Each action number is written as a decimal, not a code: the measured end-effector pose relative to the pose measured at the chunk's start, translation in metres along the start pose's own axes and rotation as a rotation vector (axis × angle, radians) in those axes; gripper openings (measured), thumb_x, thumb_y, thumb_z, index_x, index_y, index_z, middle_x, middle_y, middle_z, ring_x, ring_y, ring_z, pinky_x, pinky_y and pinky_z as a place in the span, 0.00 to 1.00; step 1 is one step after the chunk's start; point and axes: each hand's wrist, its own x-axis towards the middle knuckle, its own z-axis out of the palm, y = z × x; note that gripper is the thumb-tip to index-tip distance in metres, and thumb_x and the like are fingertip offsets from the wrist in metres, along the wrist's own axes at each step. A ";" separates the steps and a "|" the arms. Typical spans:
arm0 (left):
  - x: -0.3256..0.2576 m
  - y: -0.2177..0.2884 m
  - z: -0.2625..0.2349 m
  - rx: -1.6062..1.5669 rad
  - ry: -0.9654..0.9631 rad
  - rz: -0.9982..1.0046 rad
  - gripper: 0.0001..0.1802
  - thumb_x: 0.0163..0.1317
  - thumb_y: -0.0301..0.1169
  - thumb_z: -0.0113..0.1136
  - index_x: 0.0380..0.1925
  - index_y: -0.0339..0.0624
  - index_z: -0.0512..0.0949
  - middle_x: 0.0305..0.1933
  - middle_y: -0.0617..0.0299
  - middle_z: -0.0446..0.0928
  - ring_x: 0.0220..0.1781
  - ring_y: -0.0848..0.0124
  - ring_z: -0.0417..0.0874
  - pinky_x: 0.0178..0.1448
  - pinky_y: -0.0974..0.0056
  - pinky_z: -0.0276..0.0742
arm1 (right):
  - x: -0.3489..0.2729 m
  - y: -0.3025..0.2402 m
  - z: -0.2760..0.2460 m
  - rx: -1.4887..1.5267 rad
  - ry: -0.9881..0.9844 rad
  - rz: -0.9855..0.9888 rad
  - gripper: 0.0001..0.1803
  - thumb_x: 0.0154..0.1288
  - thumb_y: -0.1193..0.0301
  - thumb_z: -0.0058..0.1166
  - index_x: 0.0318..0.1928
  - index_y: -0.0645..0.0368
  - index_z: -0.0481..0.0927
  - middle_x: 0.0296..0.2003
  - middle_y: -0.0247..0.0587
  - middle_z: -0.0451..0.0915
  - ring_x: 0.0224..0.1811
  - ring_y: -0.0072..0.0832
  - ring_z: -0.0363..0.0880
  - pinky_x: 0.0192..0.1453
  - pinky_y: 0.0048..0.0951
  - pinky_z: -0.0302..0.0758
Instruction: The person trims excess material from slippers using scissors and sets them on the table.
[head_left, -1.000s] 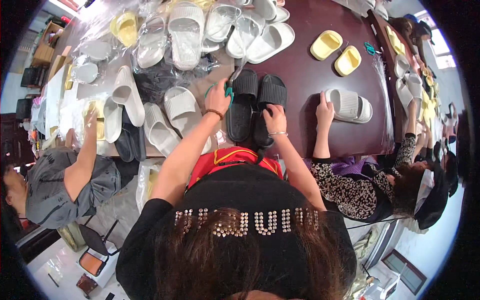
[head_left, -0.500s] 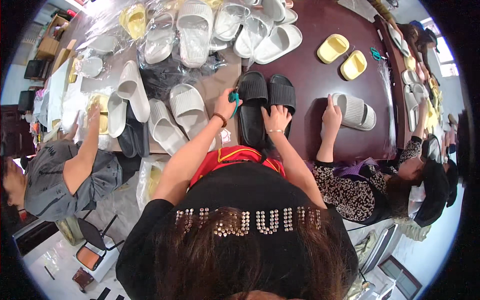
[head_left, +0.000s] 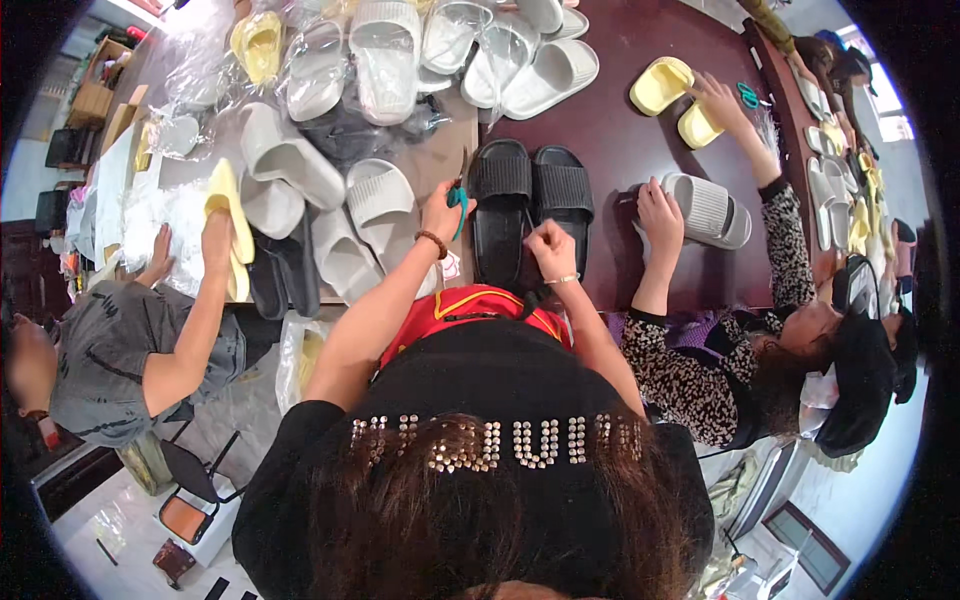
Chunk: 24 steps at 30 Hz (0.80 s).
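Red cloth, yellow-trimmed (head_left: 425,330), at the waist, nearest. Right hand (head_left: 552,250): fingers bunched over the right black slide (head_left: 563,205); whether they pinch anything, cannot tell. Left black slide (head_left: 498,230): alongside, both soles down on the dark red table (head_left: 625,110), straight ahead, ribbed straps toward the far end. Handling, judged: light, foam-like, bendable, hard to break; best held by strap or sole edges. Left hand (head_left: 438,212): clasped round teal-handled scissors (head_left: 458,198), just left of the pair. Beyond: grey slides in clear plastic (head_left: 385,65).
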 end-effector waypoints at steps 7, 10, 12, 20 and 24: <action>-0.006 0.030 0.008 0.250 0.094 -0.009 0.33 0.40 0.37 0.65 0.49 0.41 0.66 0.43 0.50 0.74 0.46 0.56 0.74 0.49 0.59 0.68 | 0.003 0.002 0.009 -0.106 0.179 0.415 0.28 0.52 0.54 0.45 0.51 0.55 0.64 0.34 0.62 0.75 0.42 0.53 0.72 0.48 0.40 0.66; 0.004 0.027 0.008 0.159 0.019 0.114 0.35 0.41 0.38 0.63 0.52 0.43 0.63 0.43 0.51 0.73 0.46 0.55 0.73 0.50 0.59 0.67 | 0.010 -0.016 -0.010 -0.375 0.045 0.385 0.31 0.55 0.45 0.38 0.49 0.56 0.66 0.36 0.66 0.73 0.42 0.57 0.71 0.47 0.44 0.68; 0.008 0.029 0.011 0.185 -0.064 0.215 0.36 0.42 0.38 0.62 0.54 0.45 0.60 0.45 0.50 0.72 0.47 0.55 0.73 0.51 0.59 0.67 | 0.014 -0.020 -0.018 -0.557 -0.070 0.325 0.27 0.56 0.48 0.38 0.44 0.57 0.69 0.34 0.64 0.74 0.38 0.56 0.73 0.43 0.46 0.70; 0.001 0.022 0.016 0.229 -0.186 0.279 0.37 0.40 0.29 0.58 0.55 0.50 0.58 0.45 0.48 0.72 0.46 0.52 0.73 0.50 0.57 0.67 | 0.029 -0.018 0.000 -0.572 0.048 0.392 0.36 0.49 0.41 0.44 0.33 0.69 0.74 0.32 0.63 0.75 0.38 0.49 0.76 0.43 0.42 0.71; -0.011 0.029 0.023 0.331 -0.137 0.269 0.39 0.41 0.23 0.53 0.57 0.57 0.55 0.41 0.44 0.72 0.40 0.46 0.73 0.41 0.52 0.68 | 0.036 -0.021 0.006 -0.562 0.071 0.460 0.38 0.48 0.40 0.43 0.34 0.70 0.75 0.33 0.62 0.76 0.39 0.49 0.76 0.44 0.41 0.71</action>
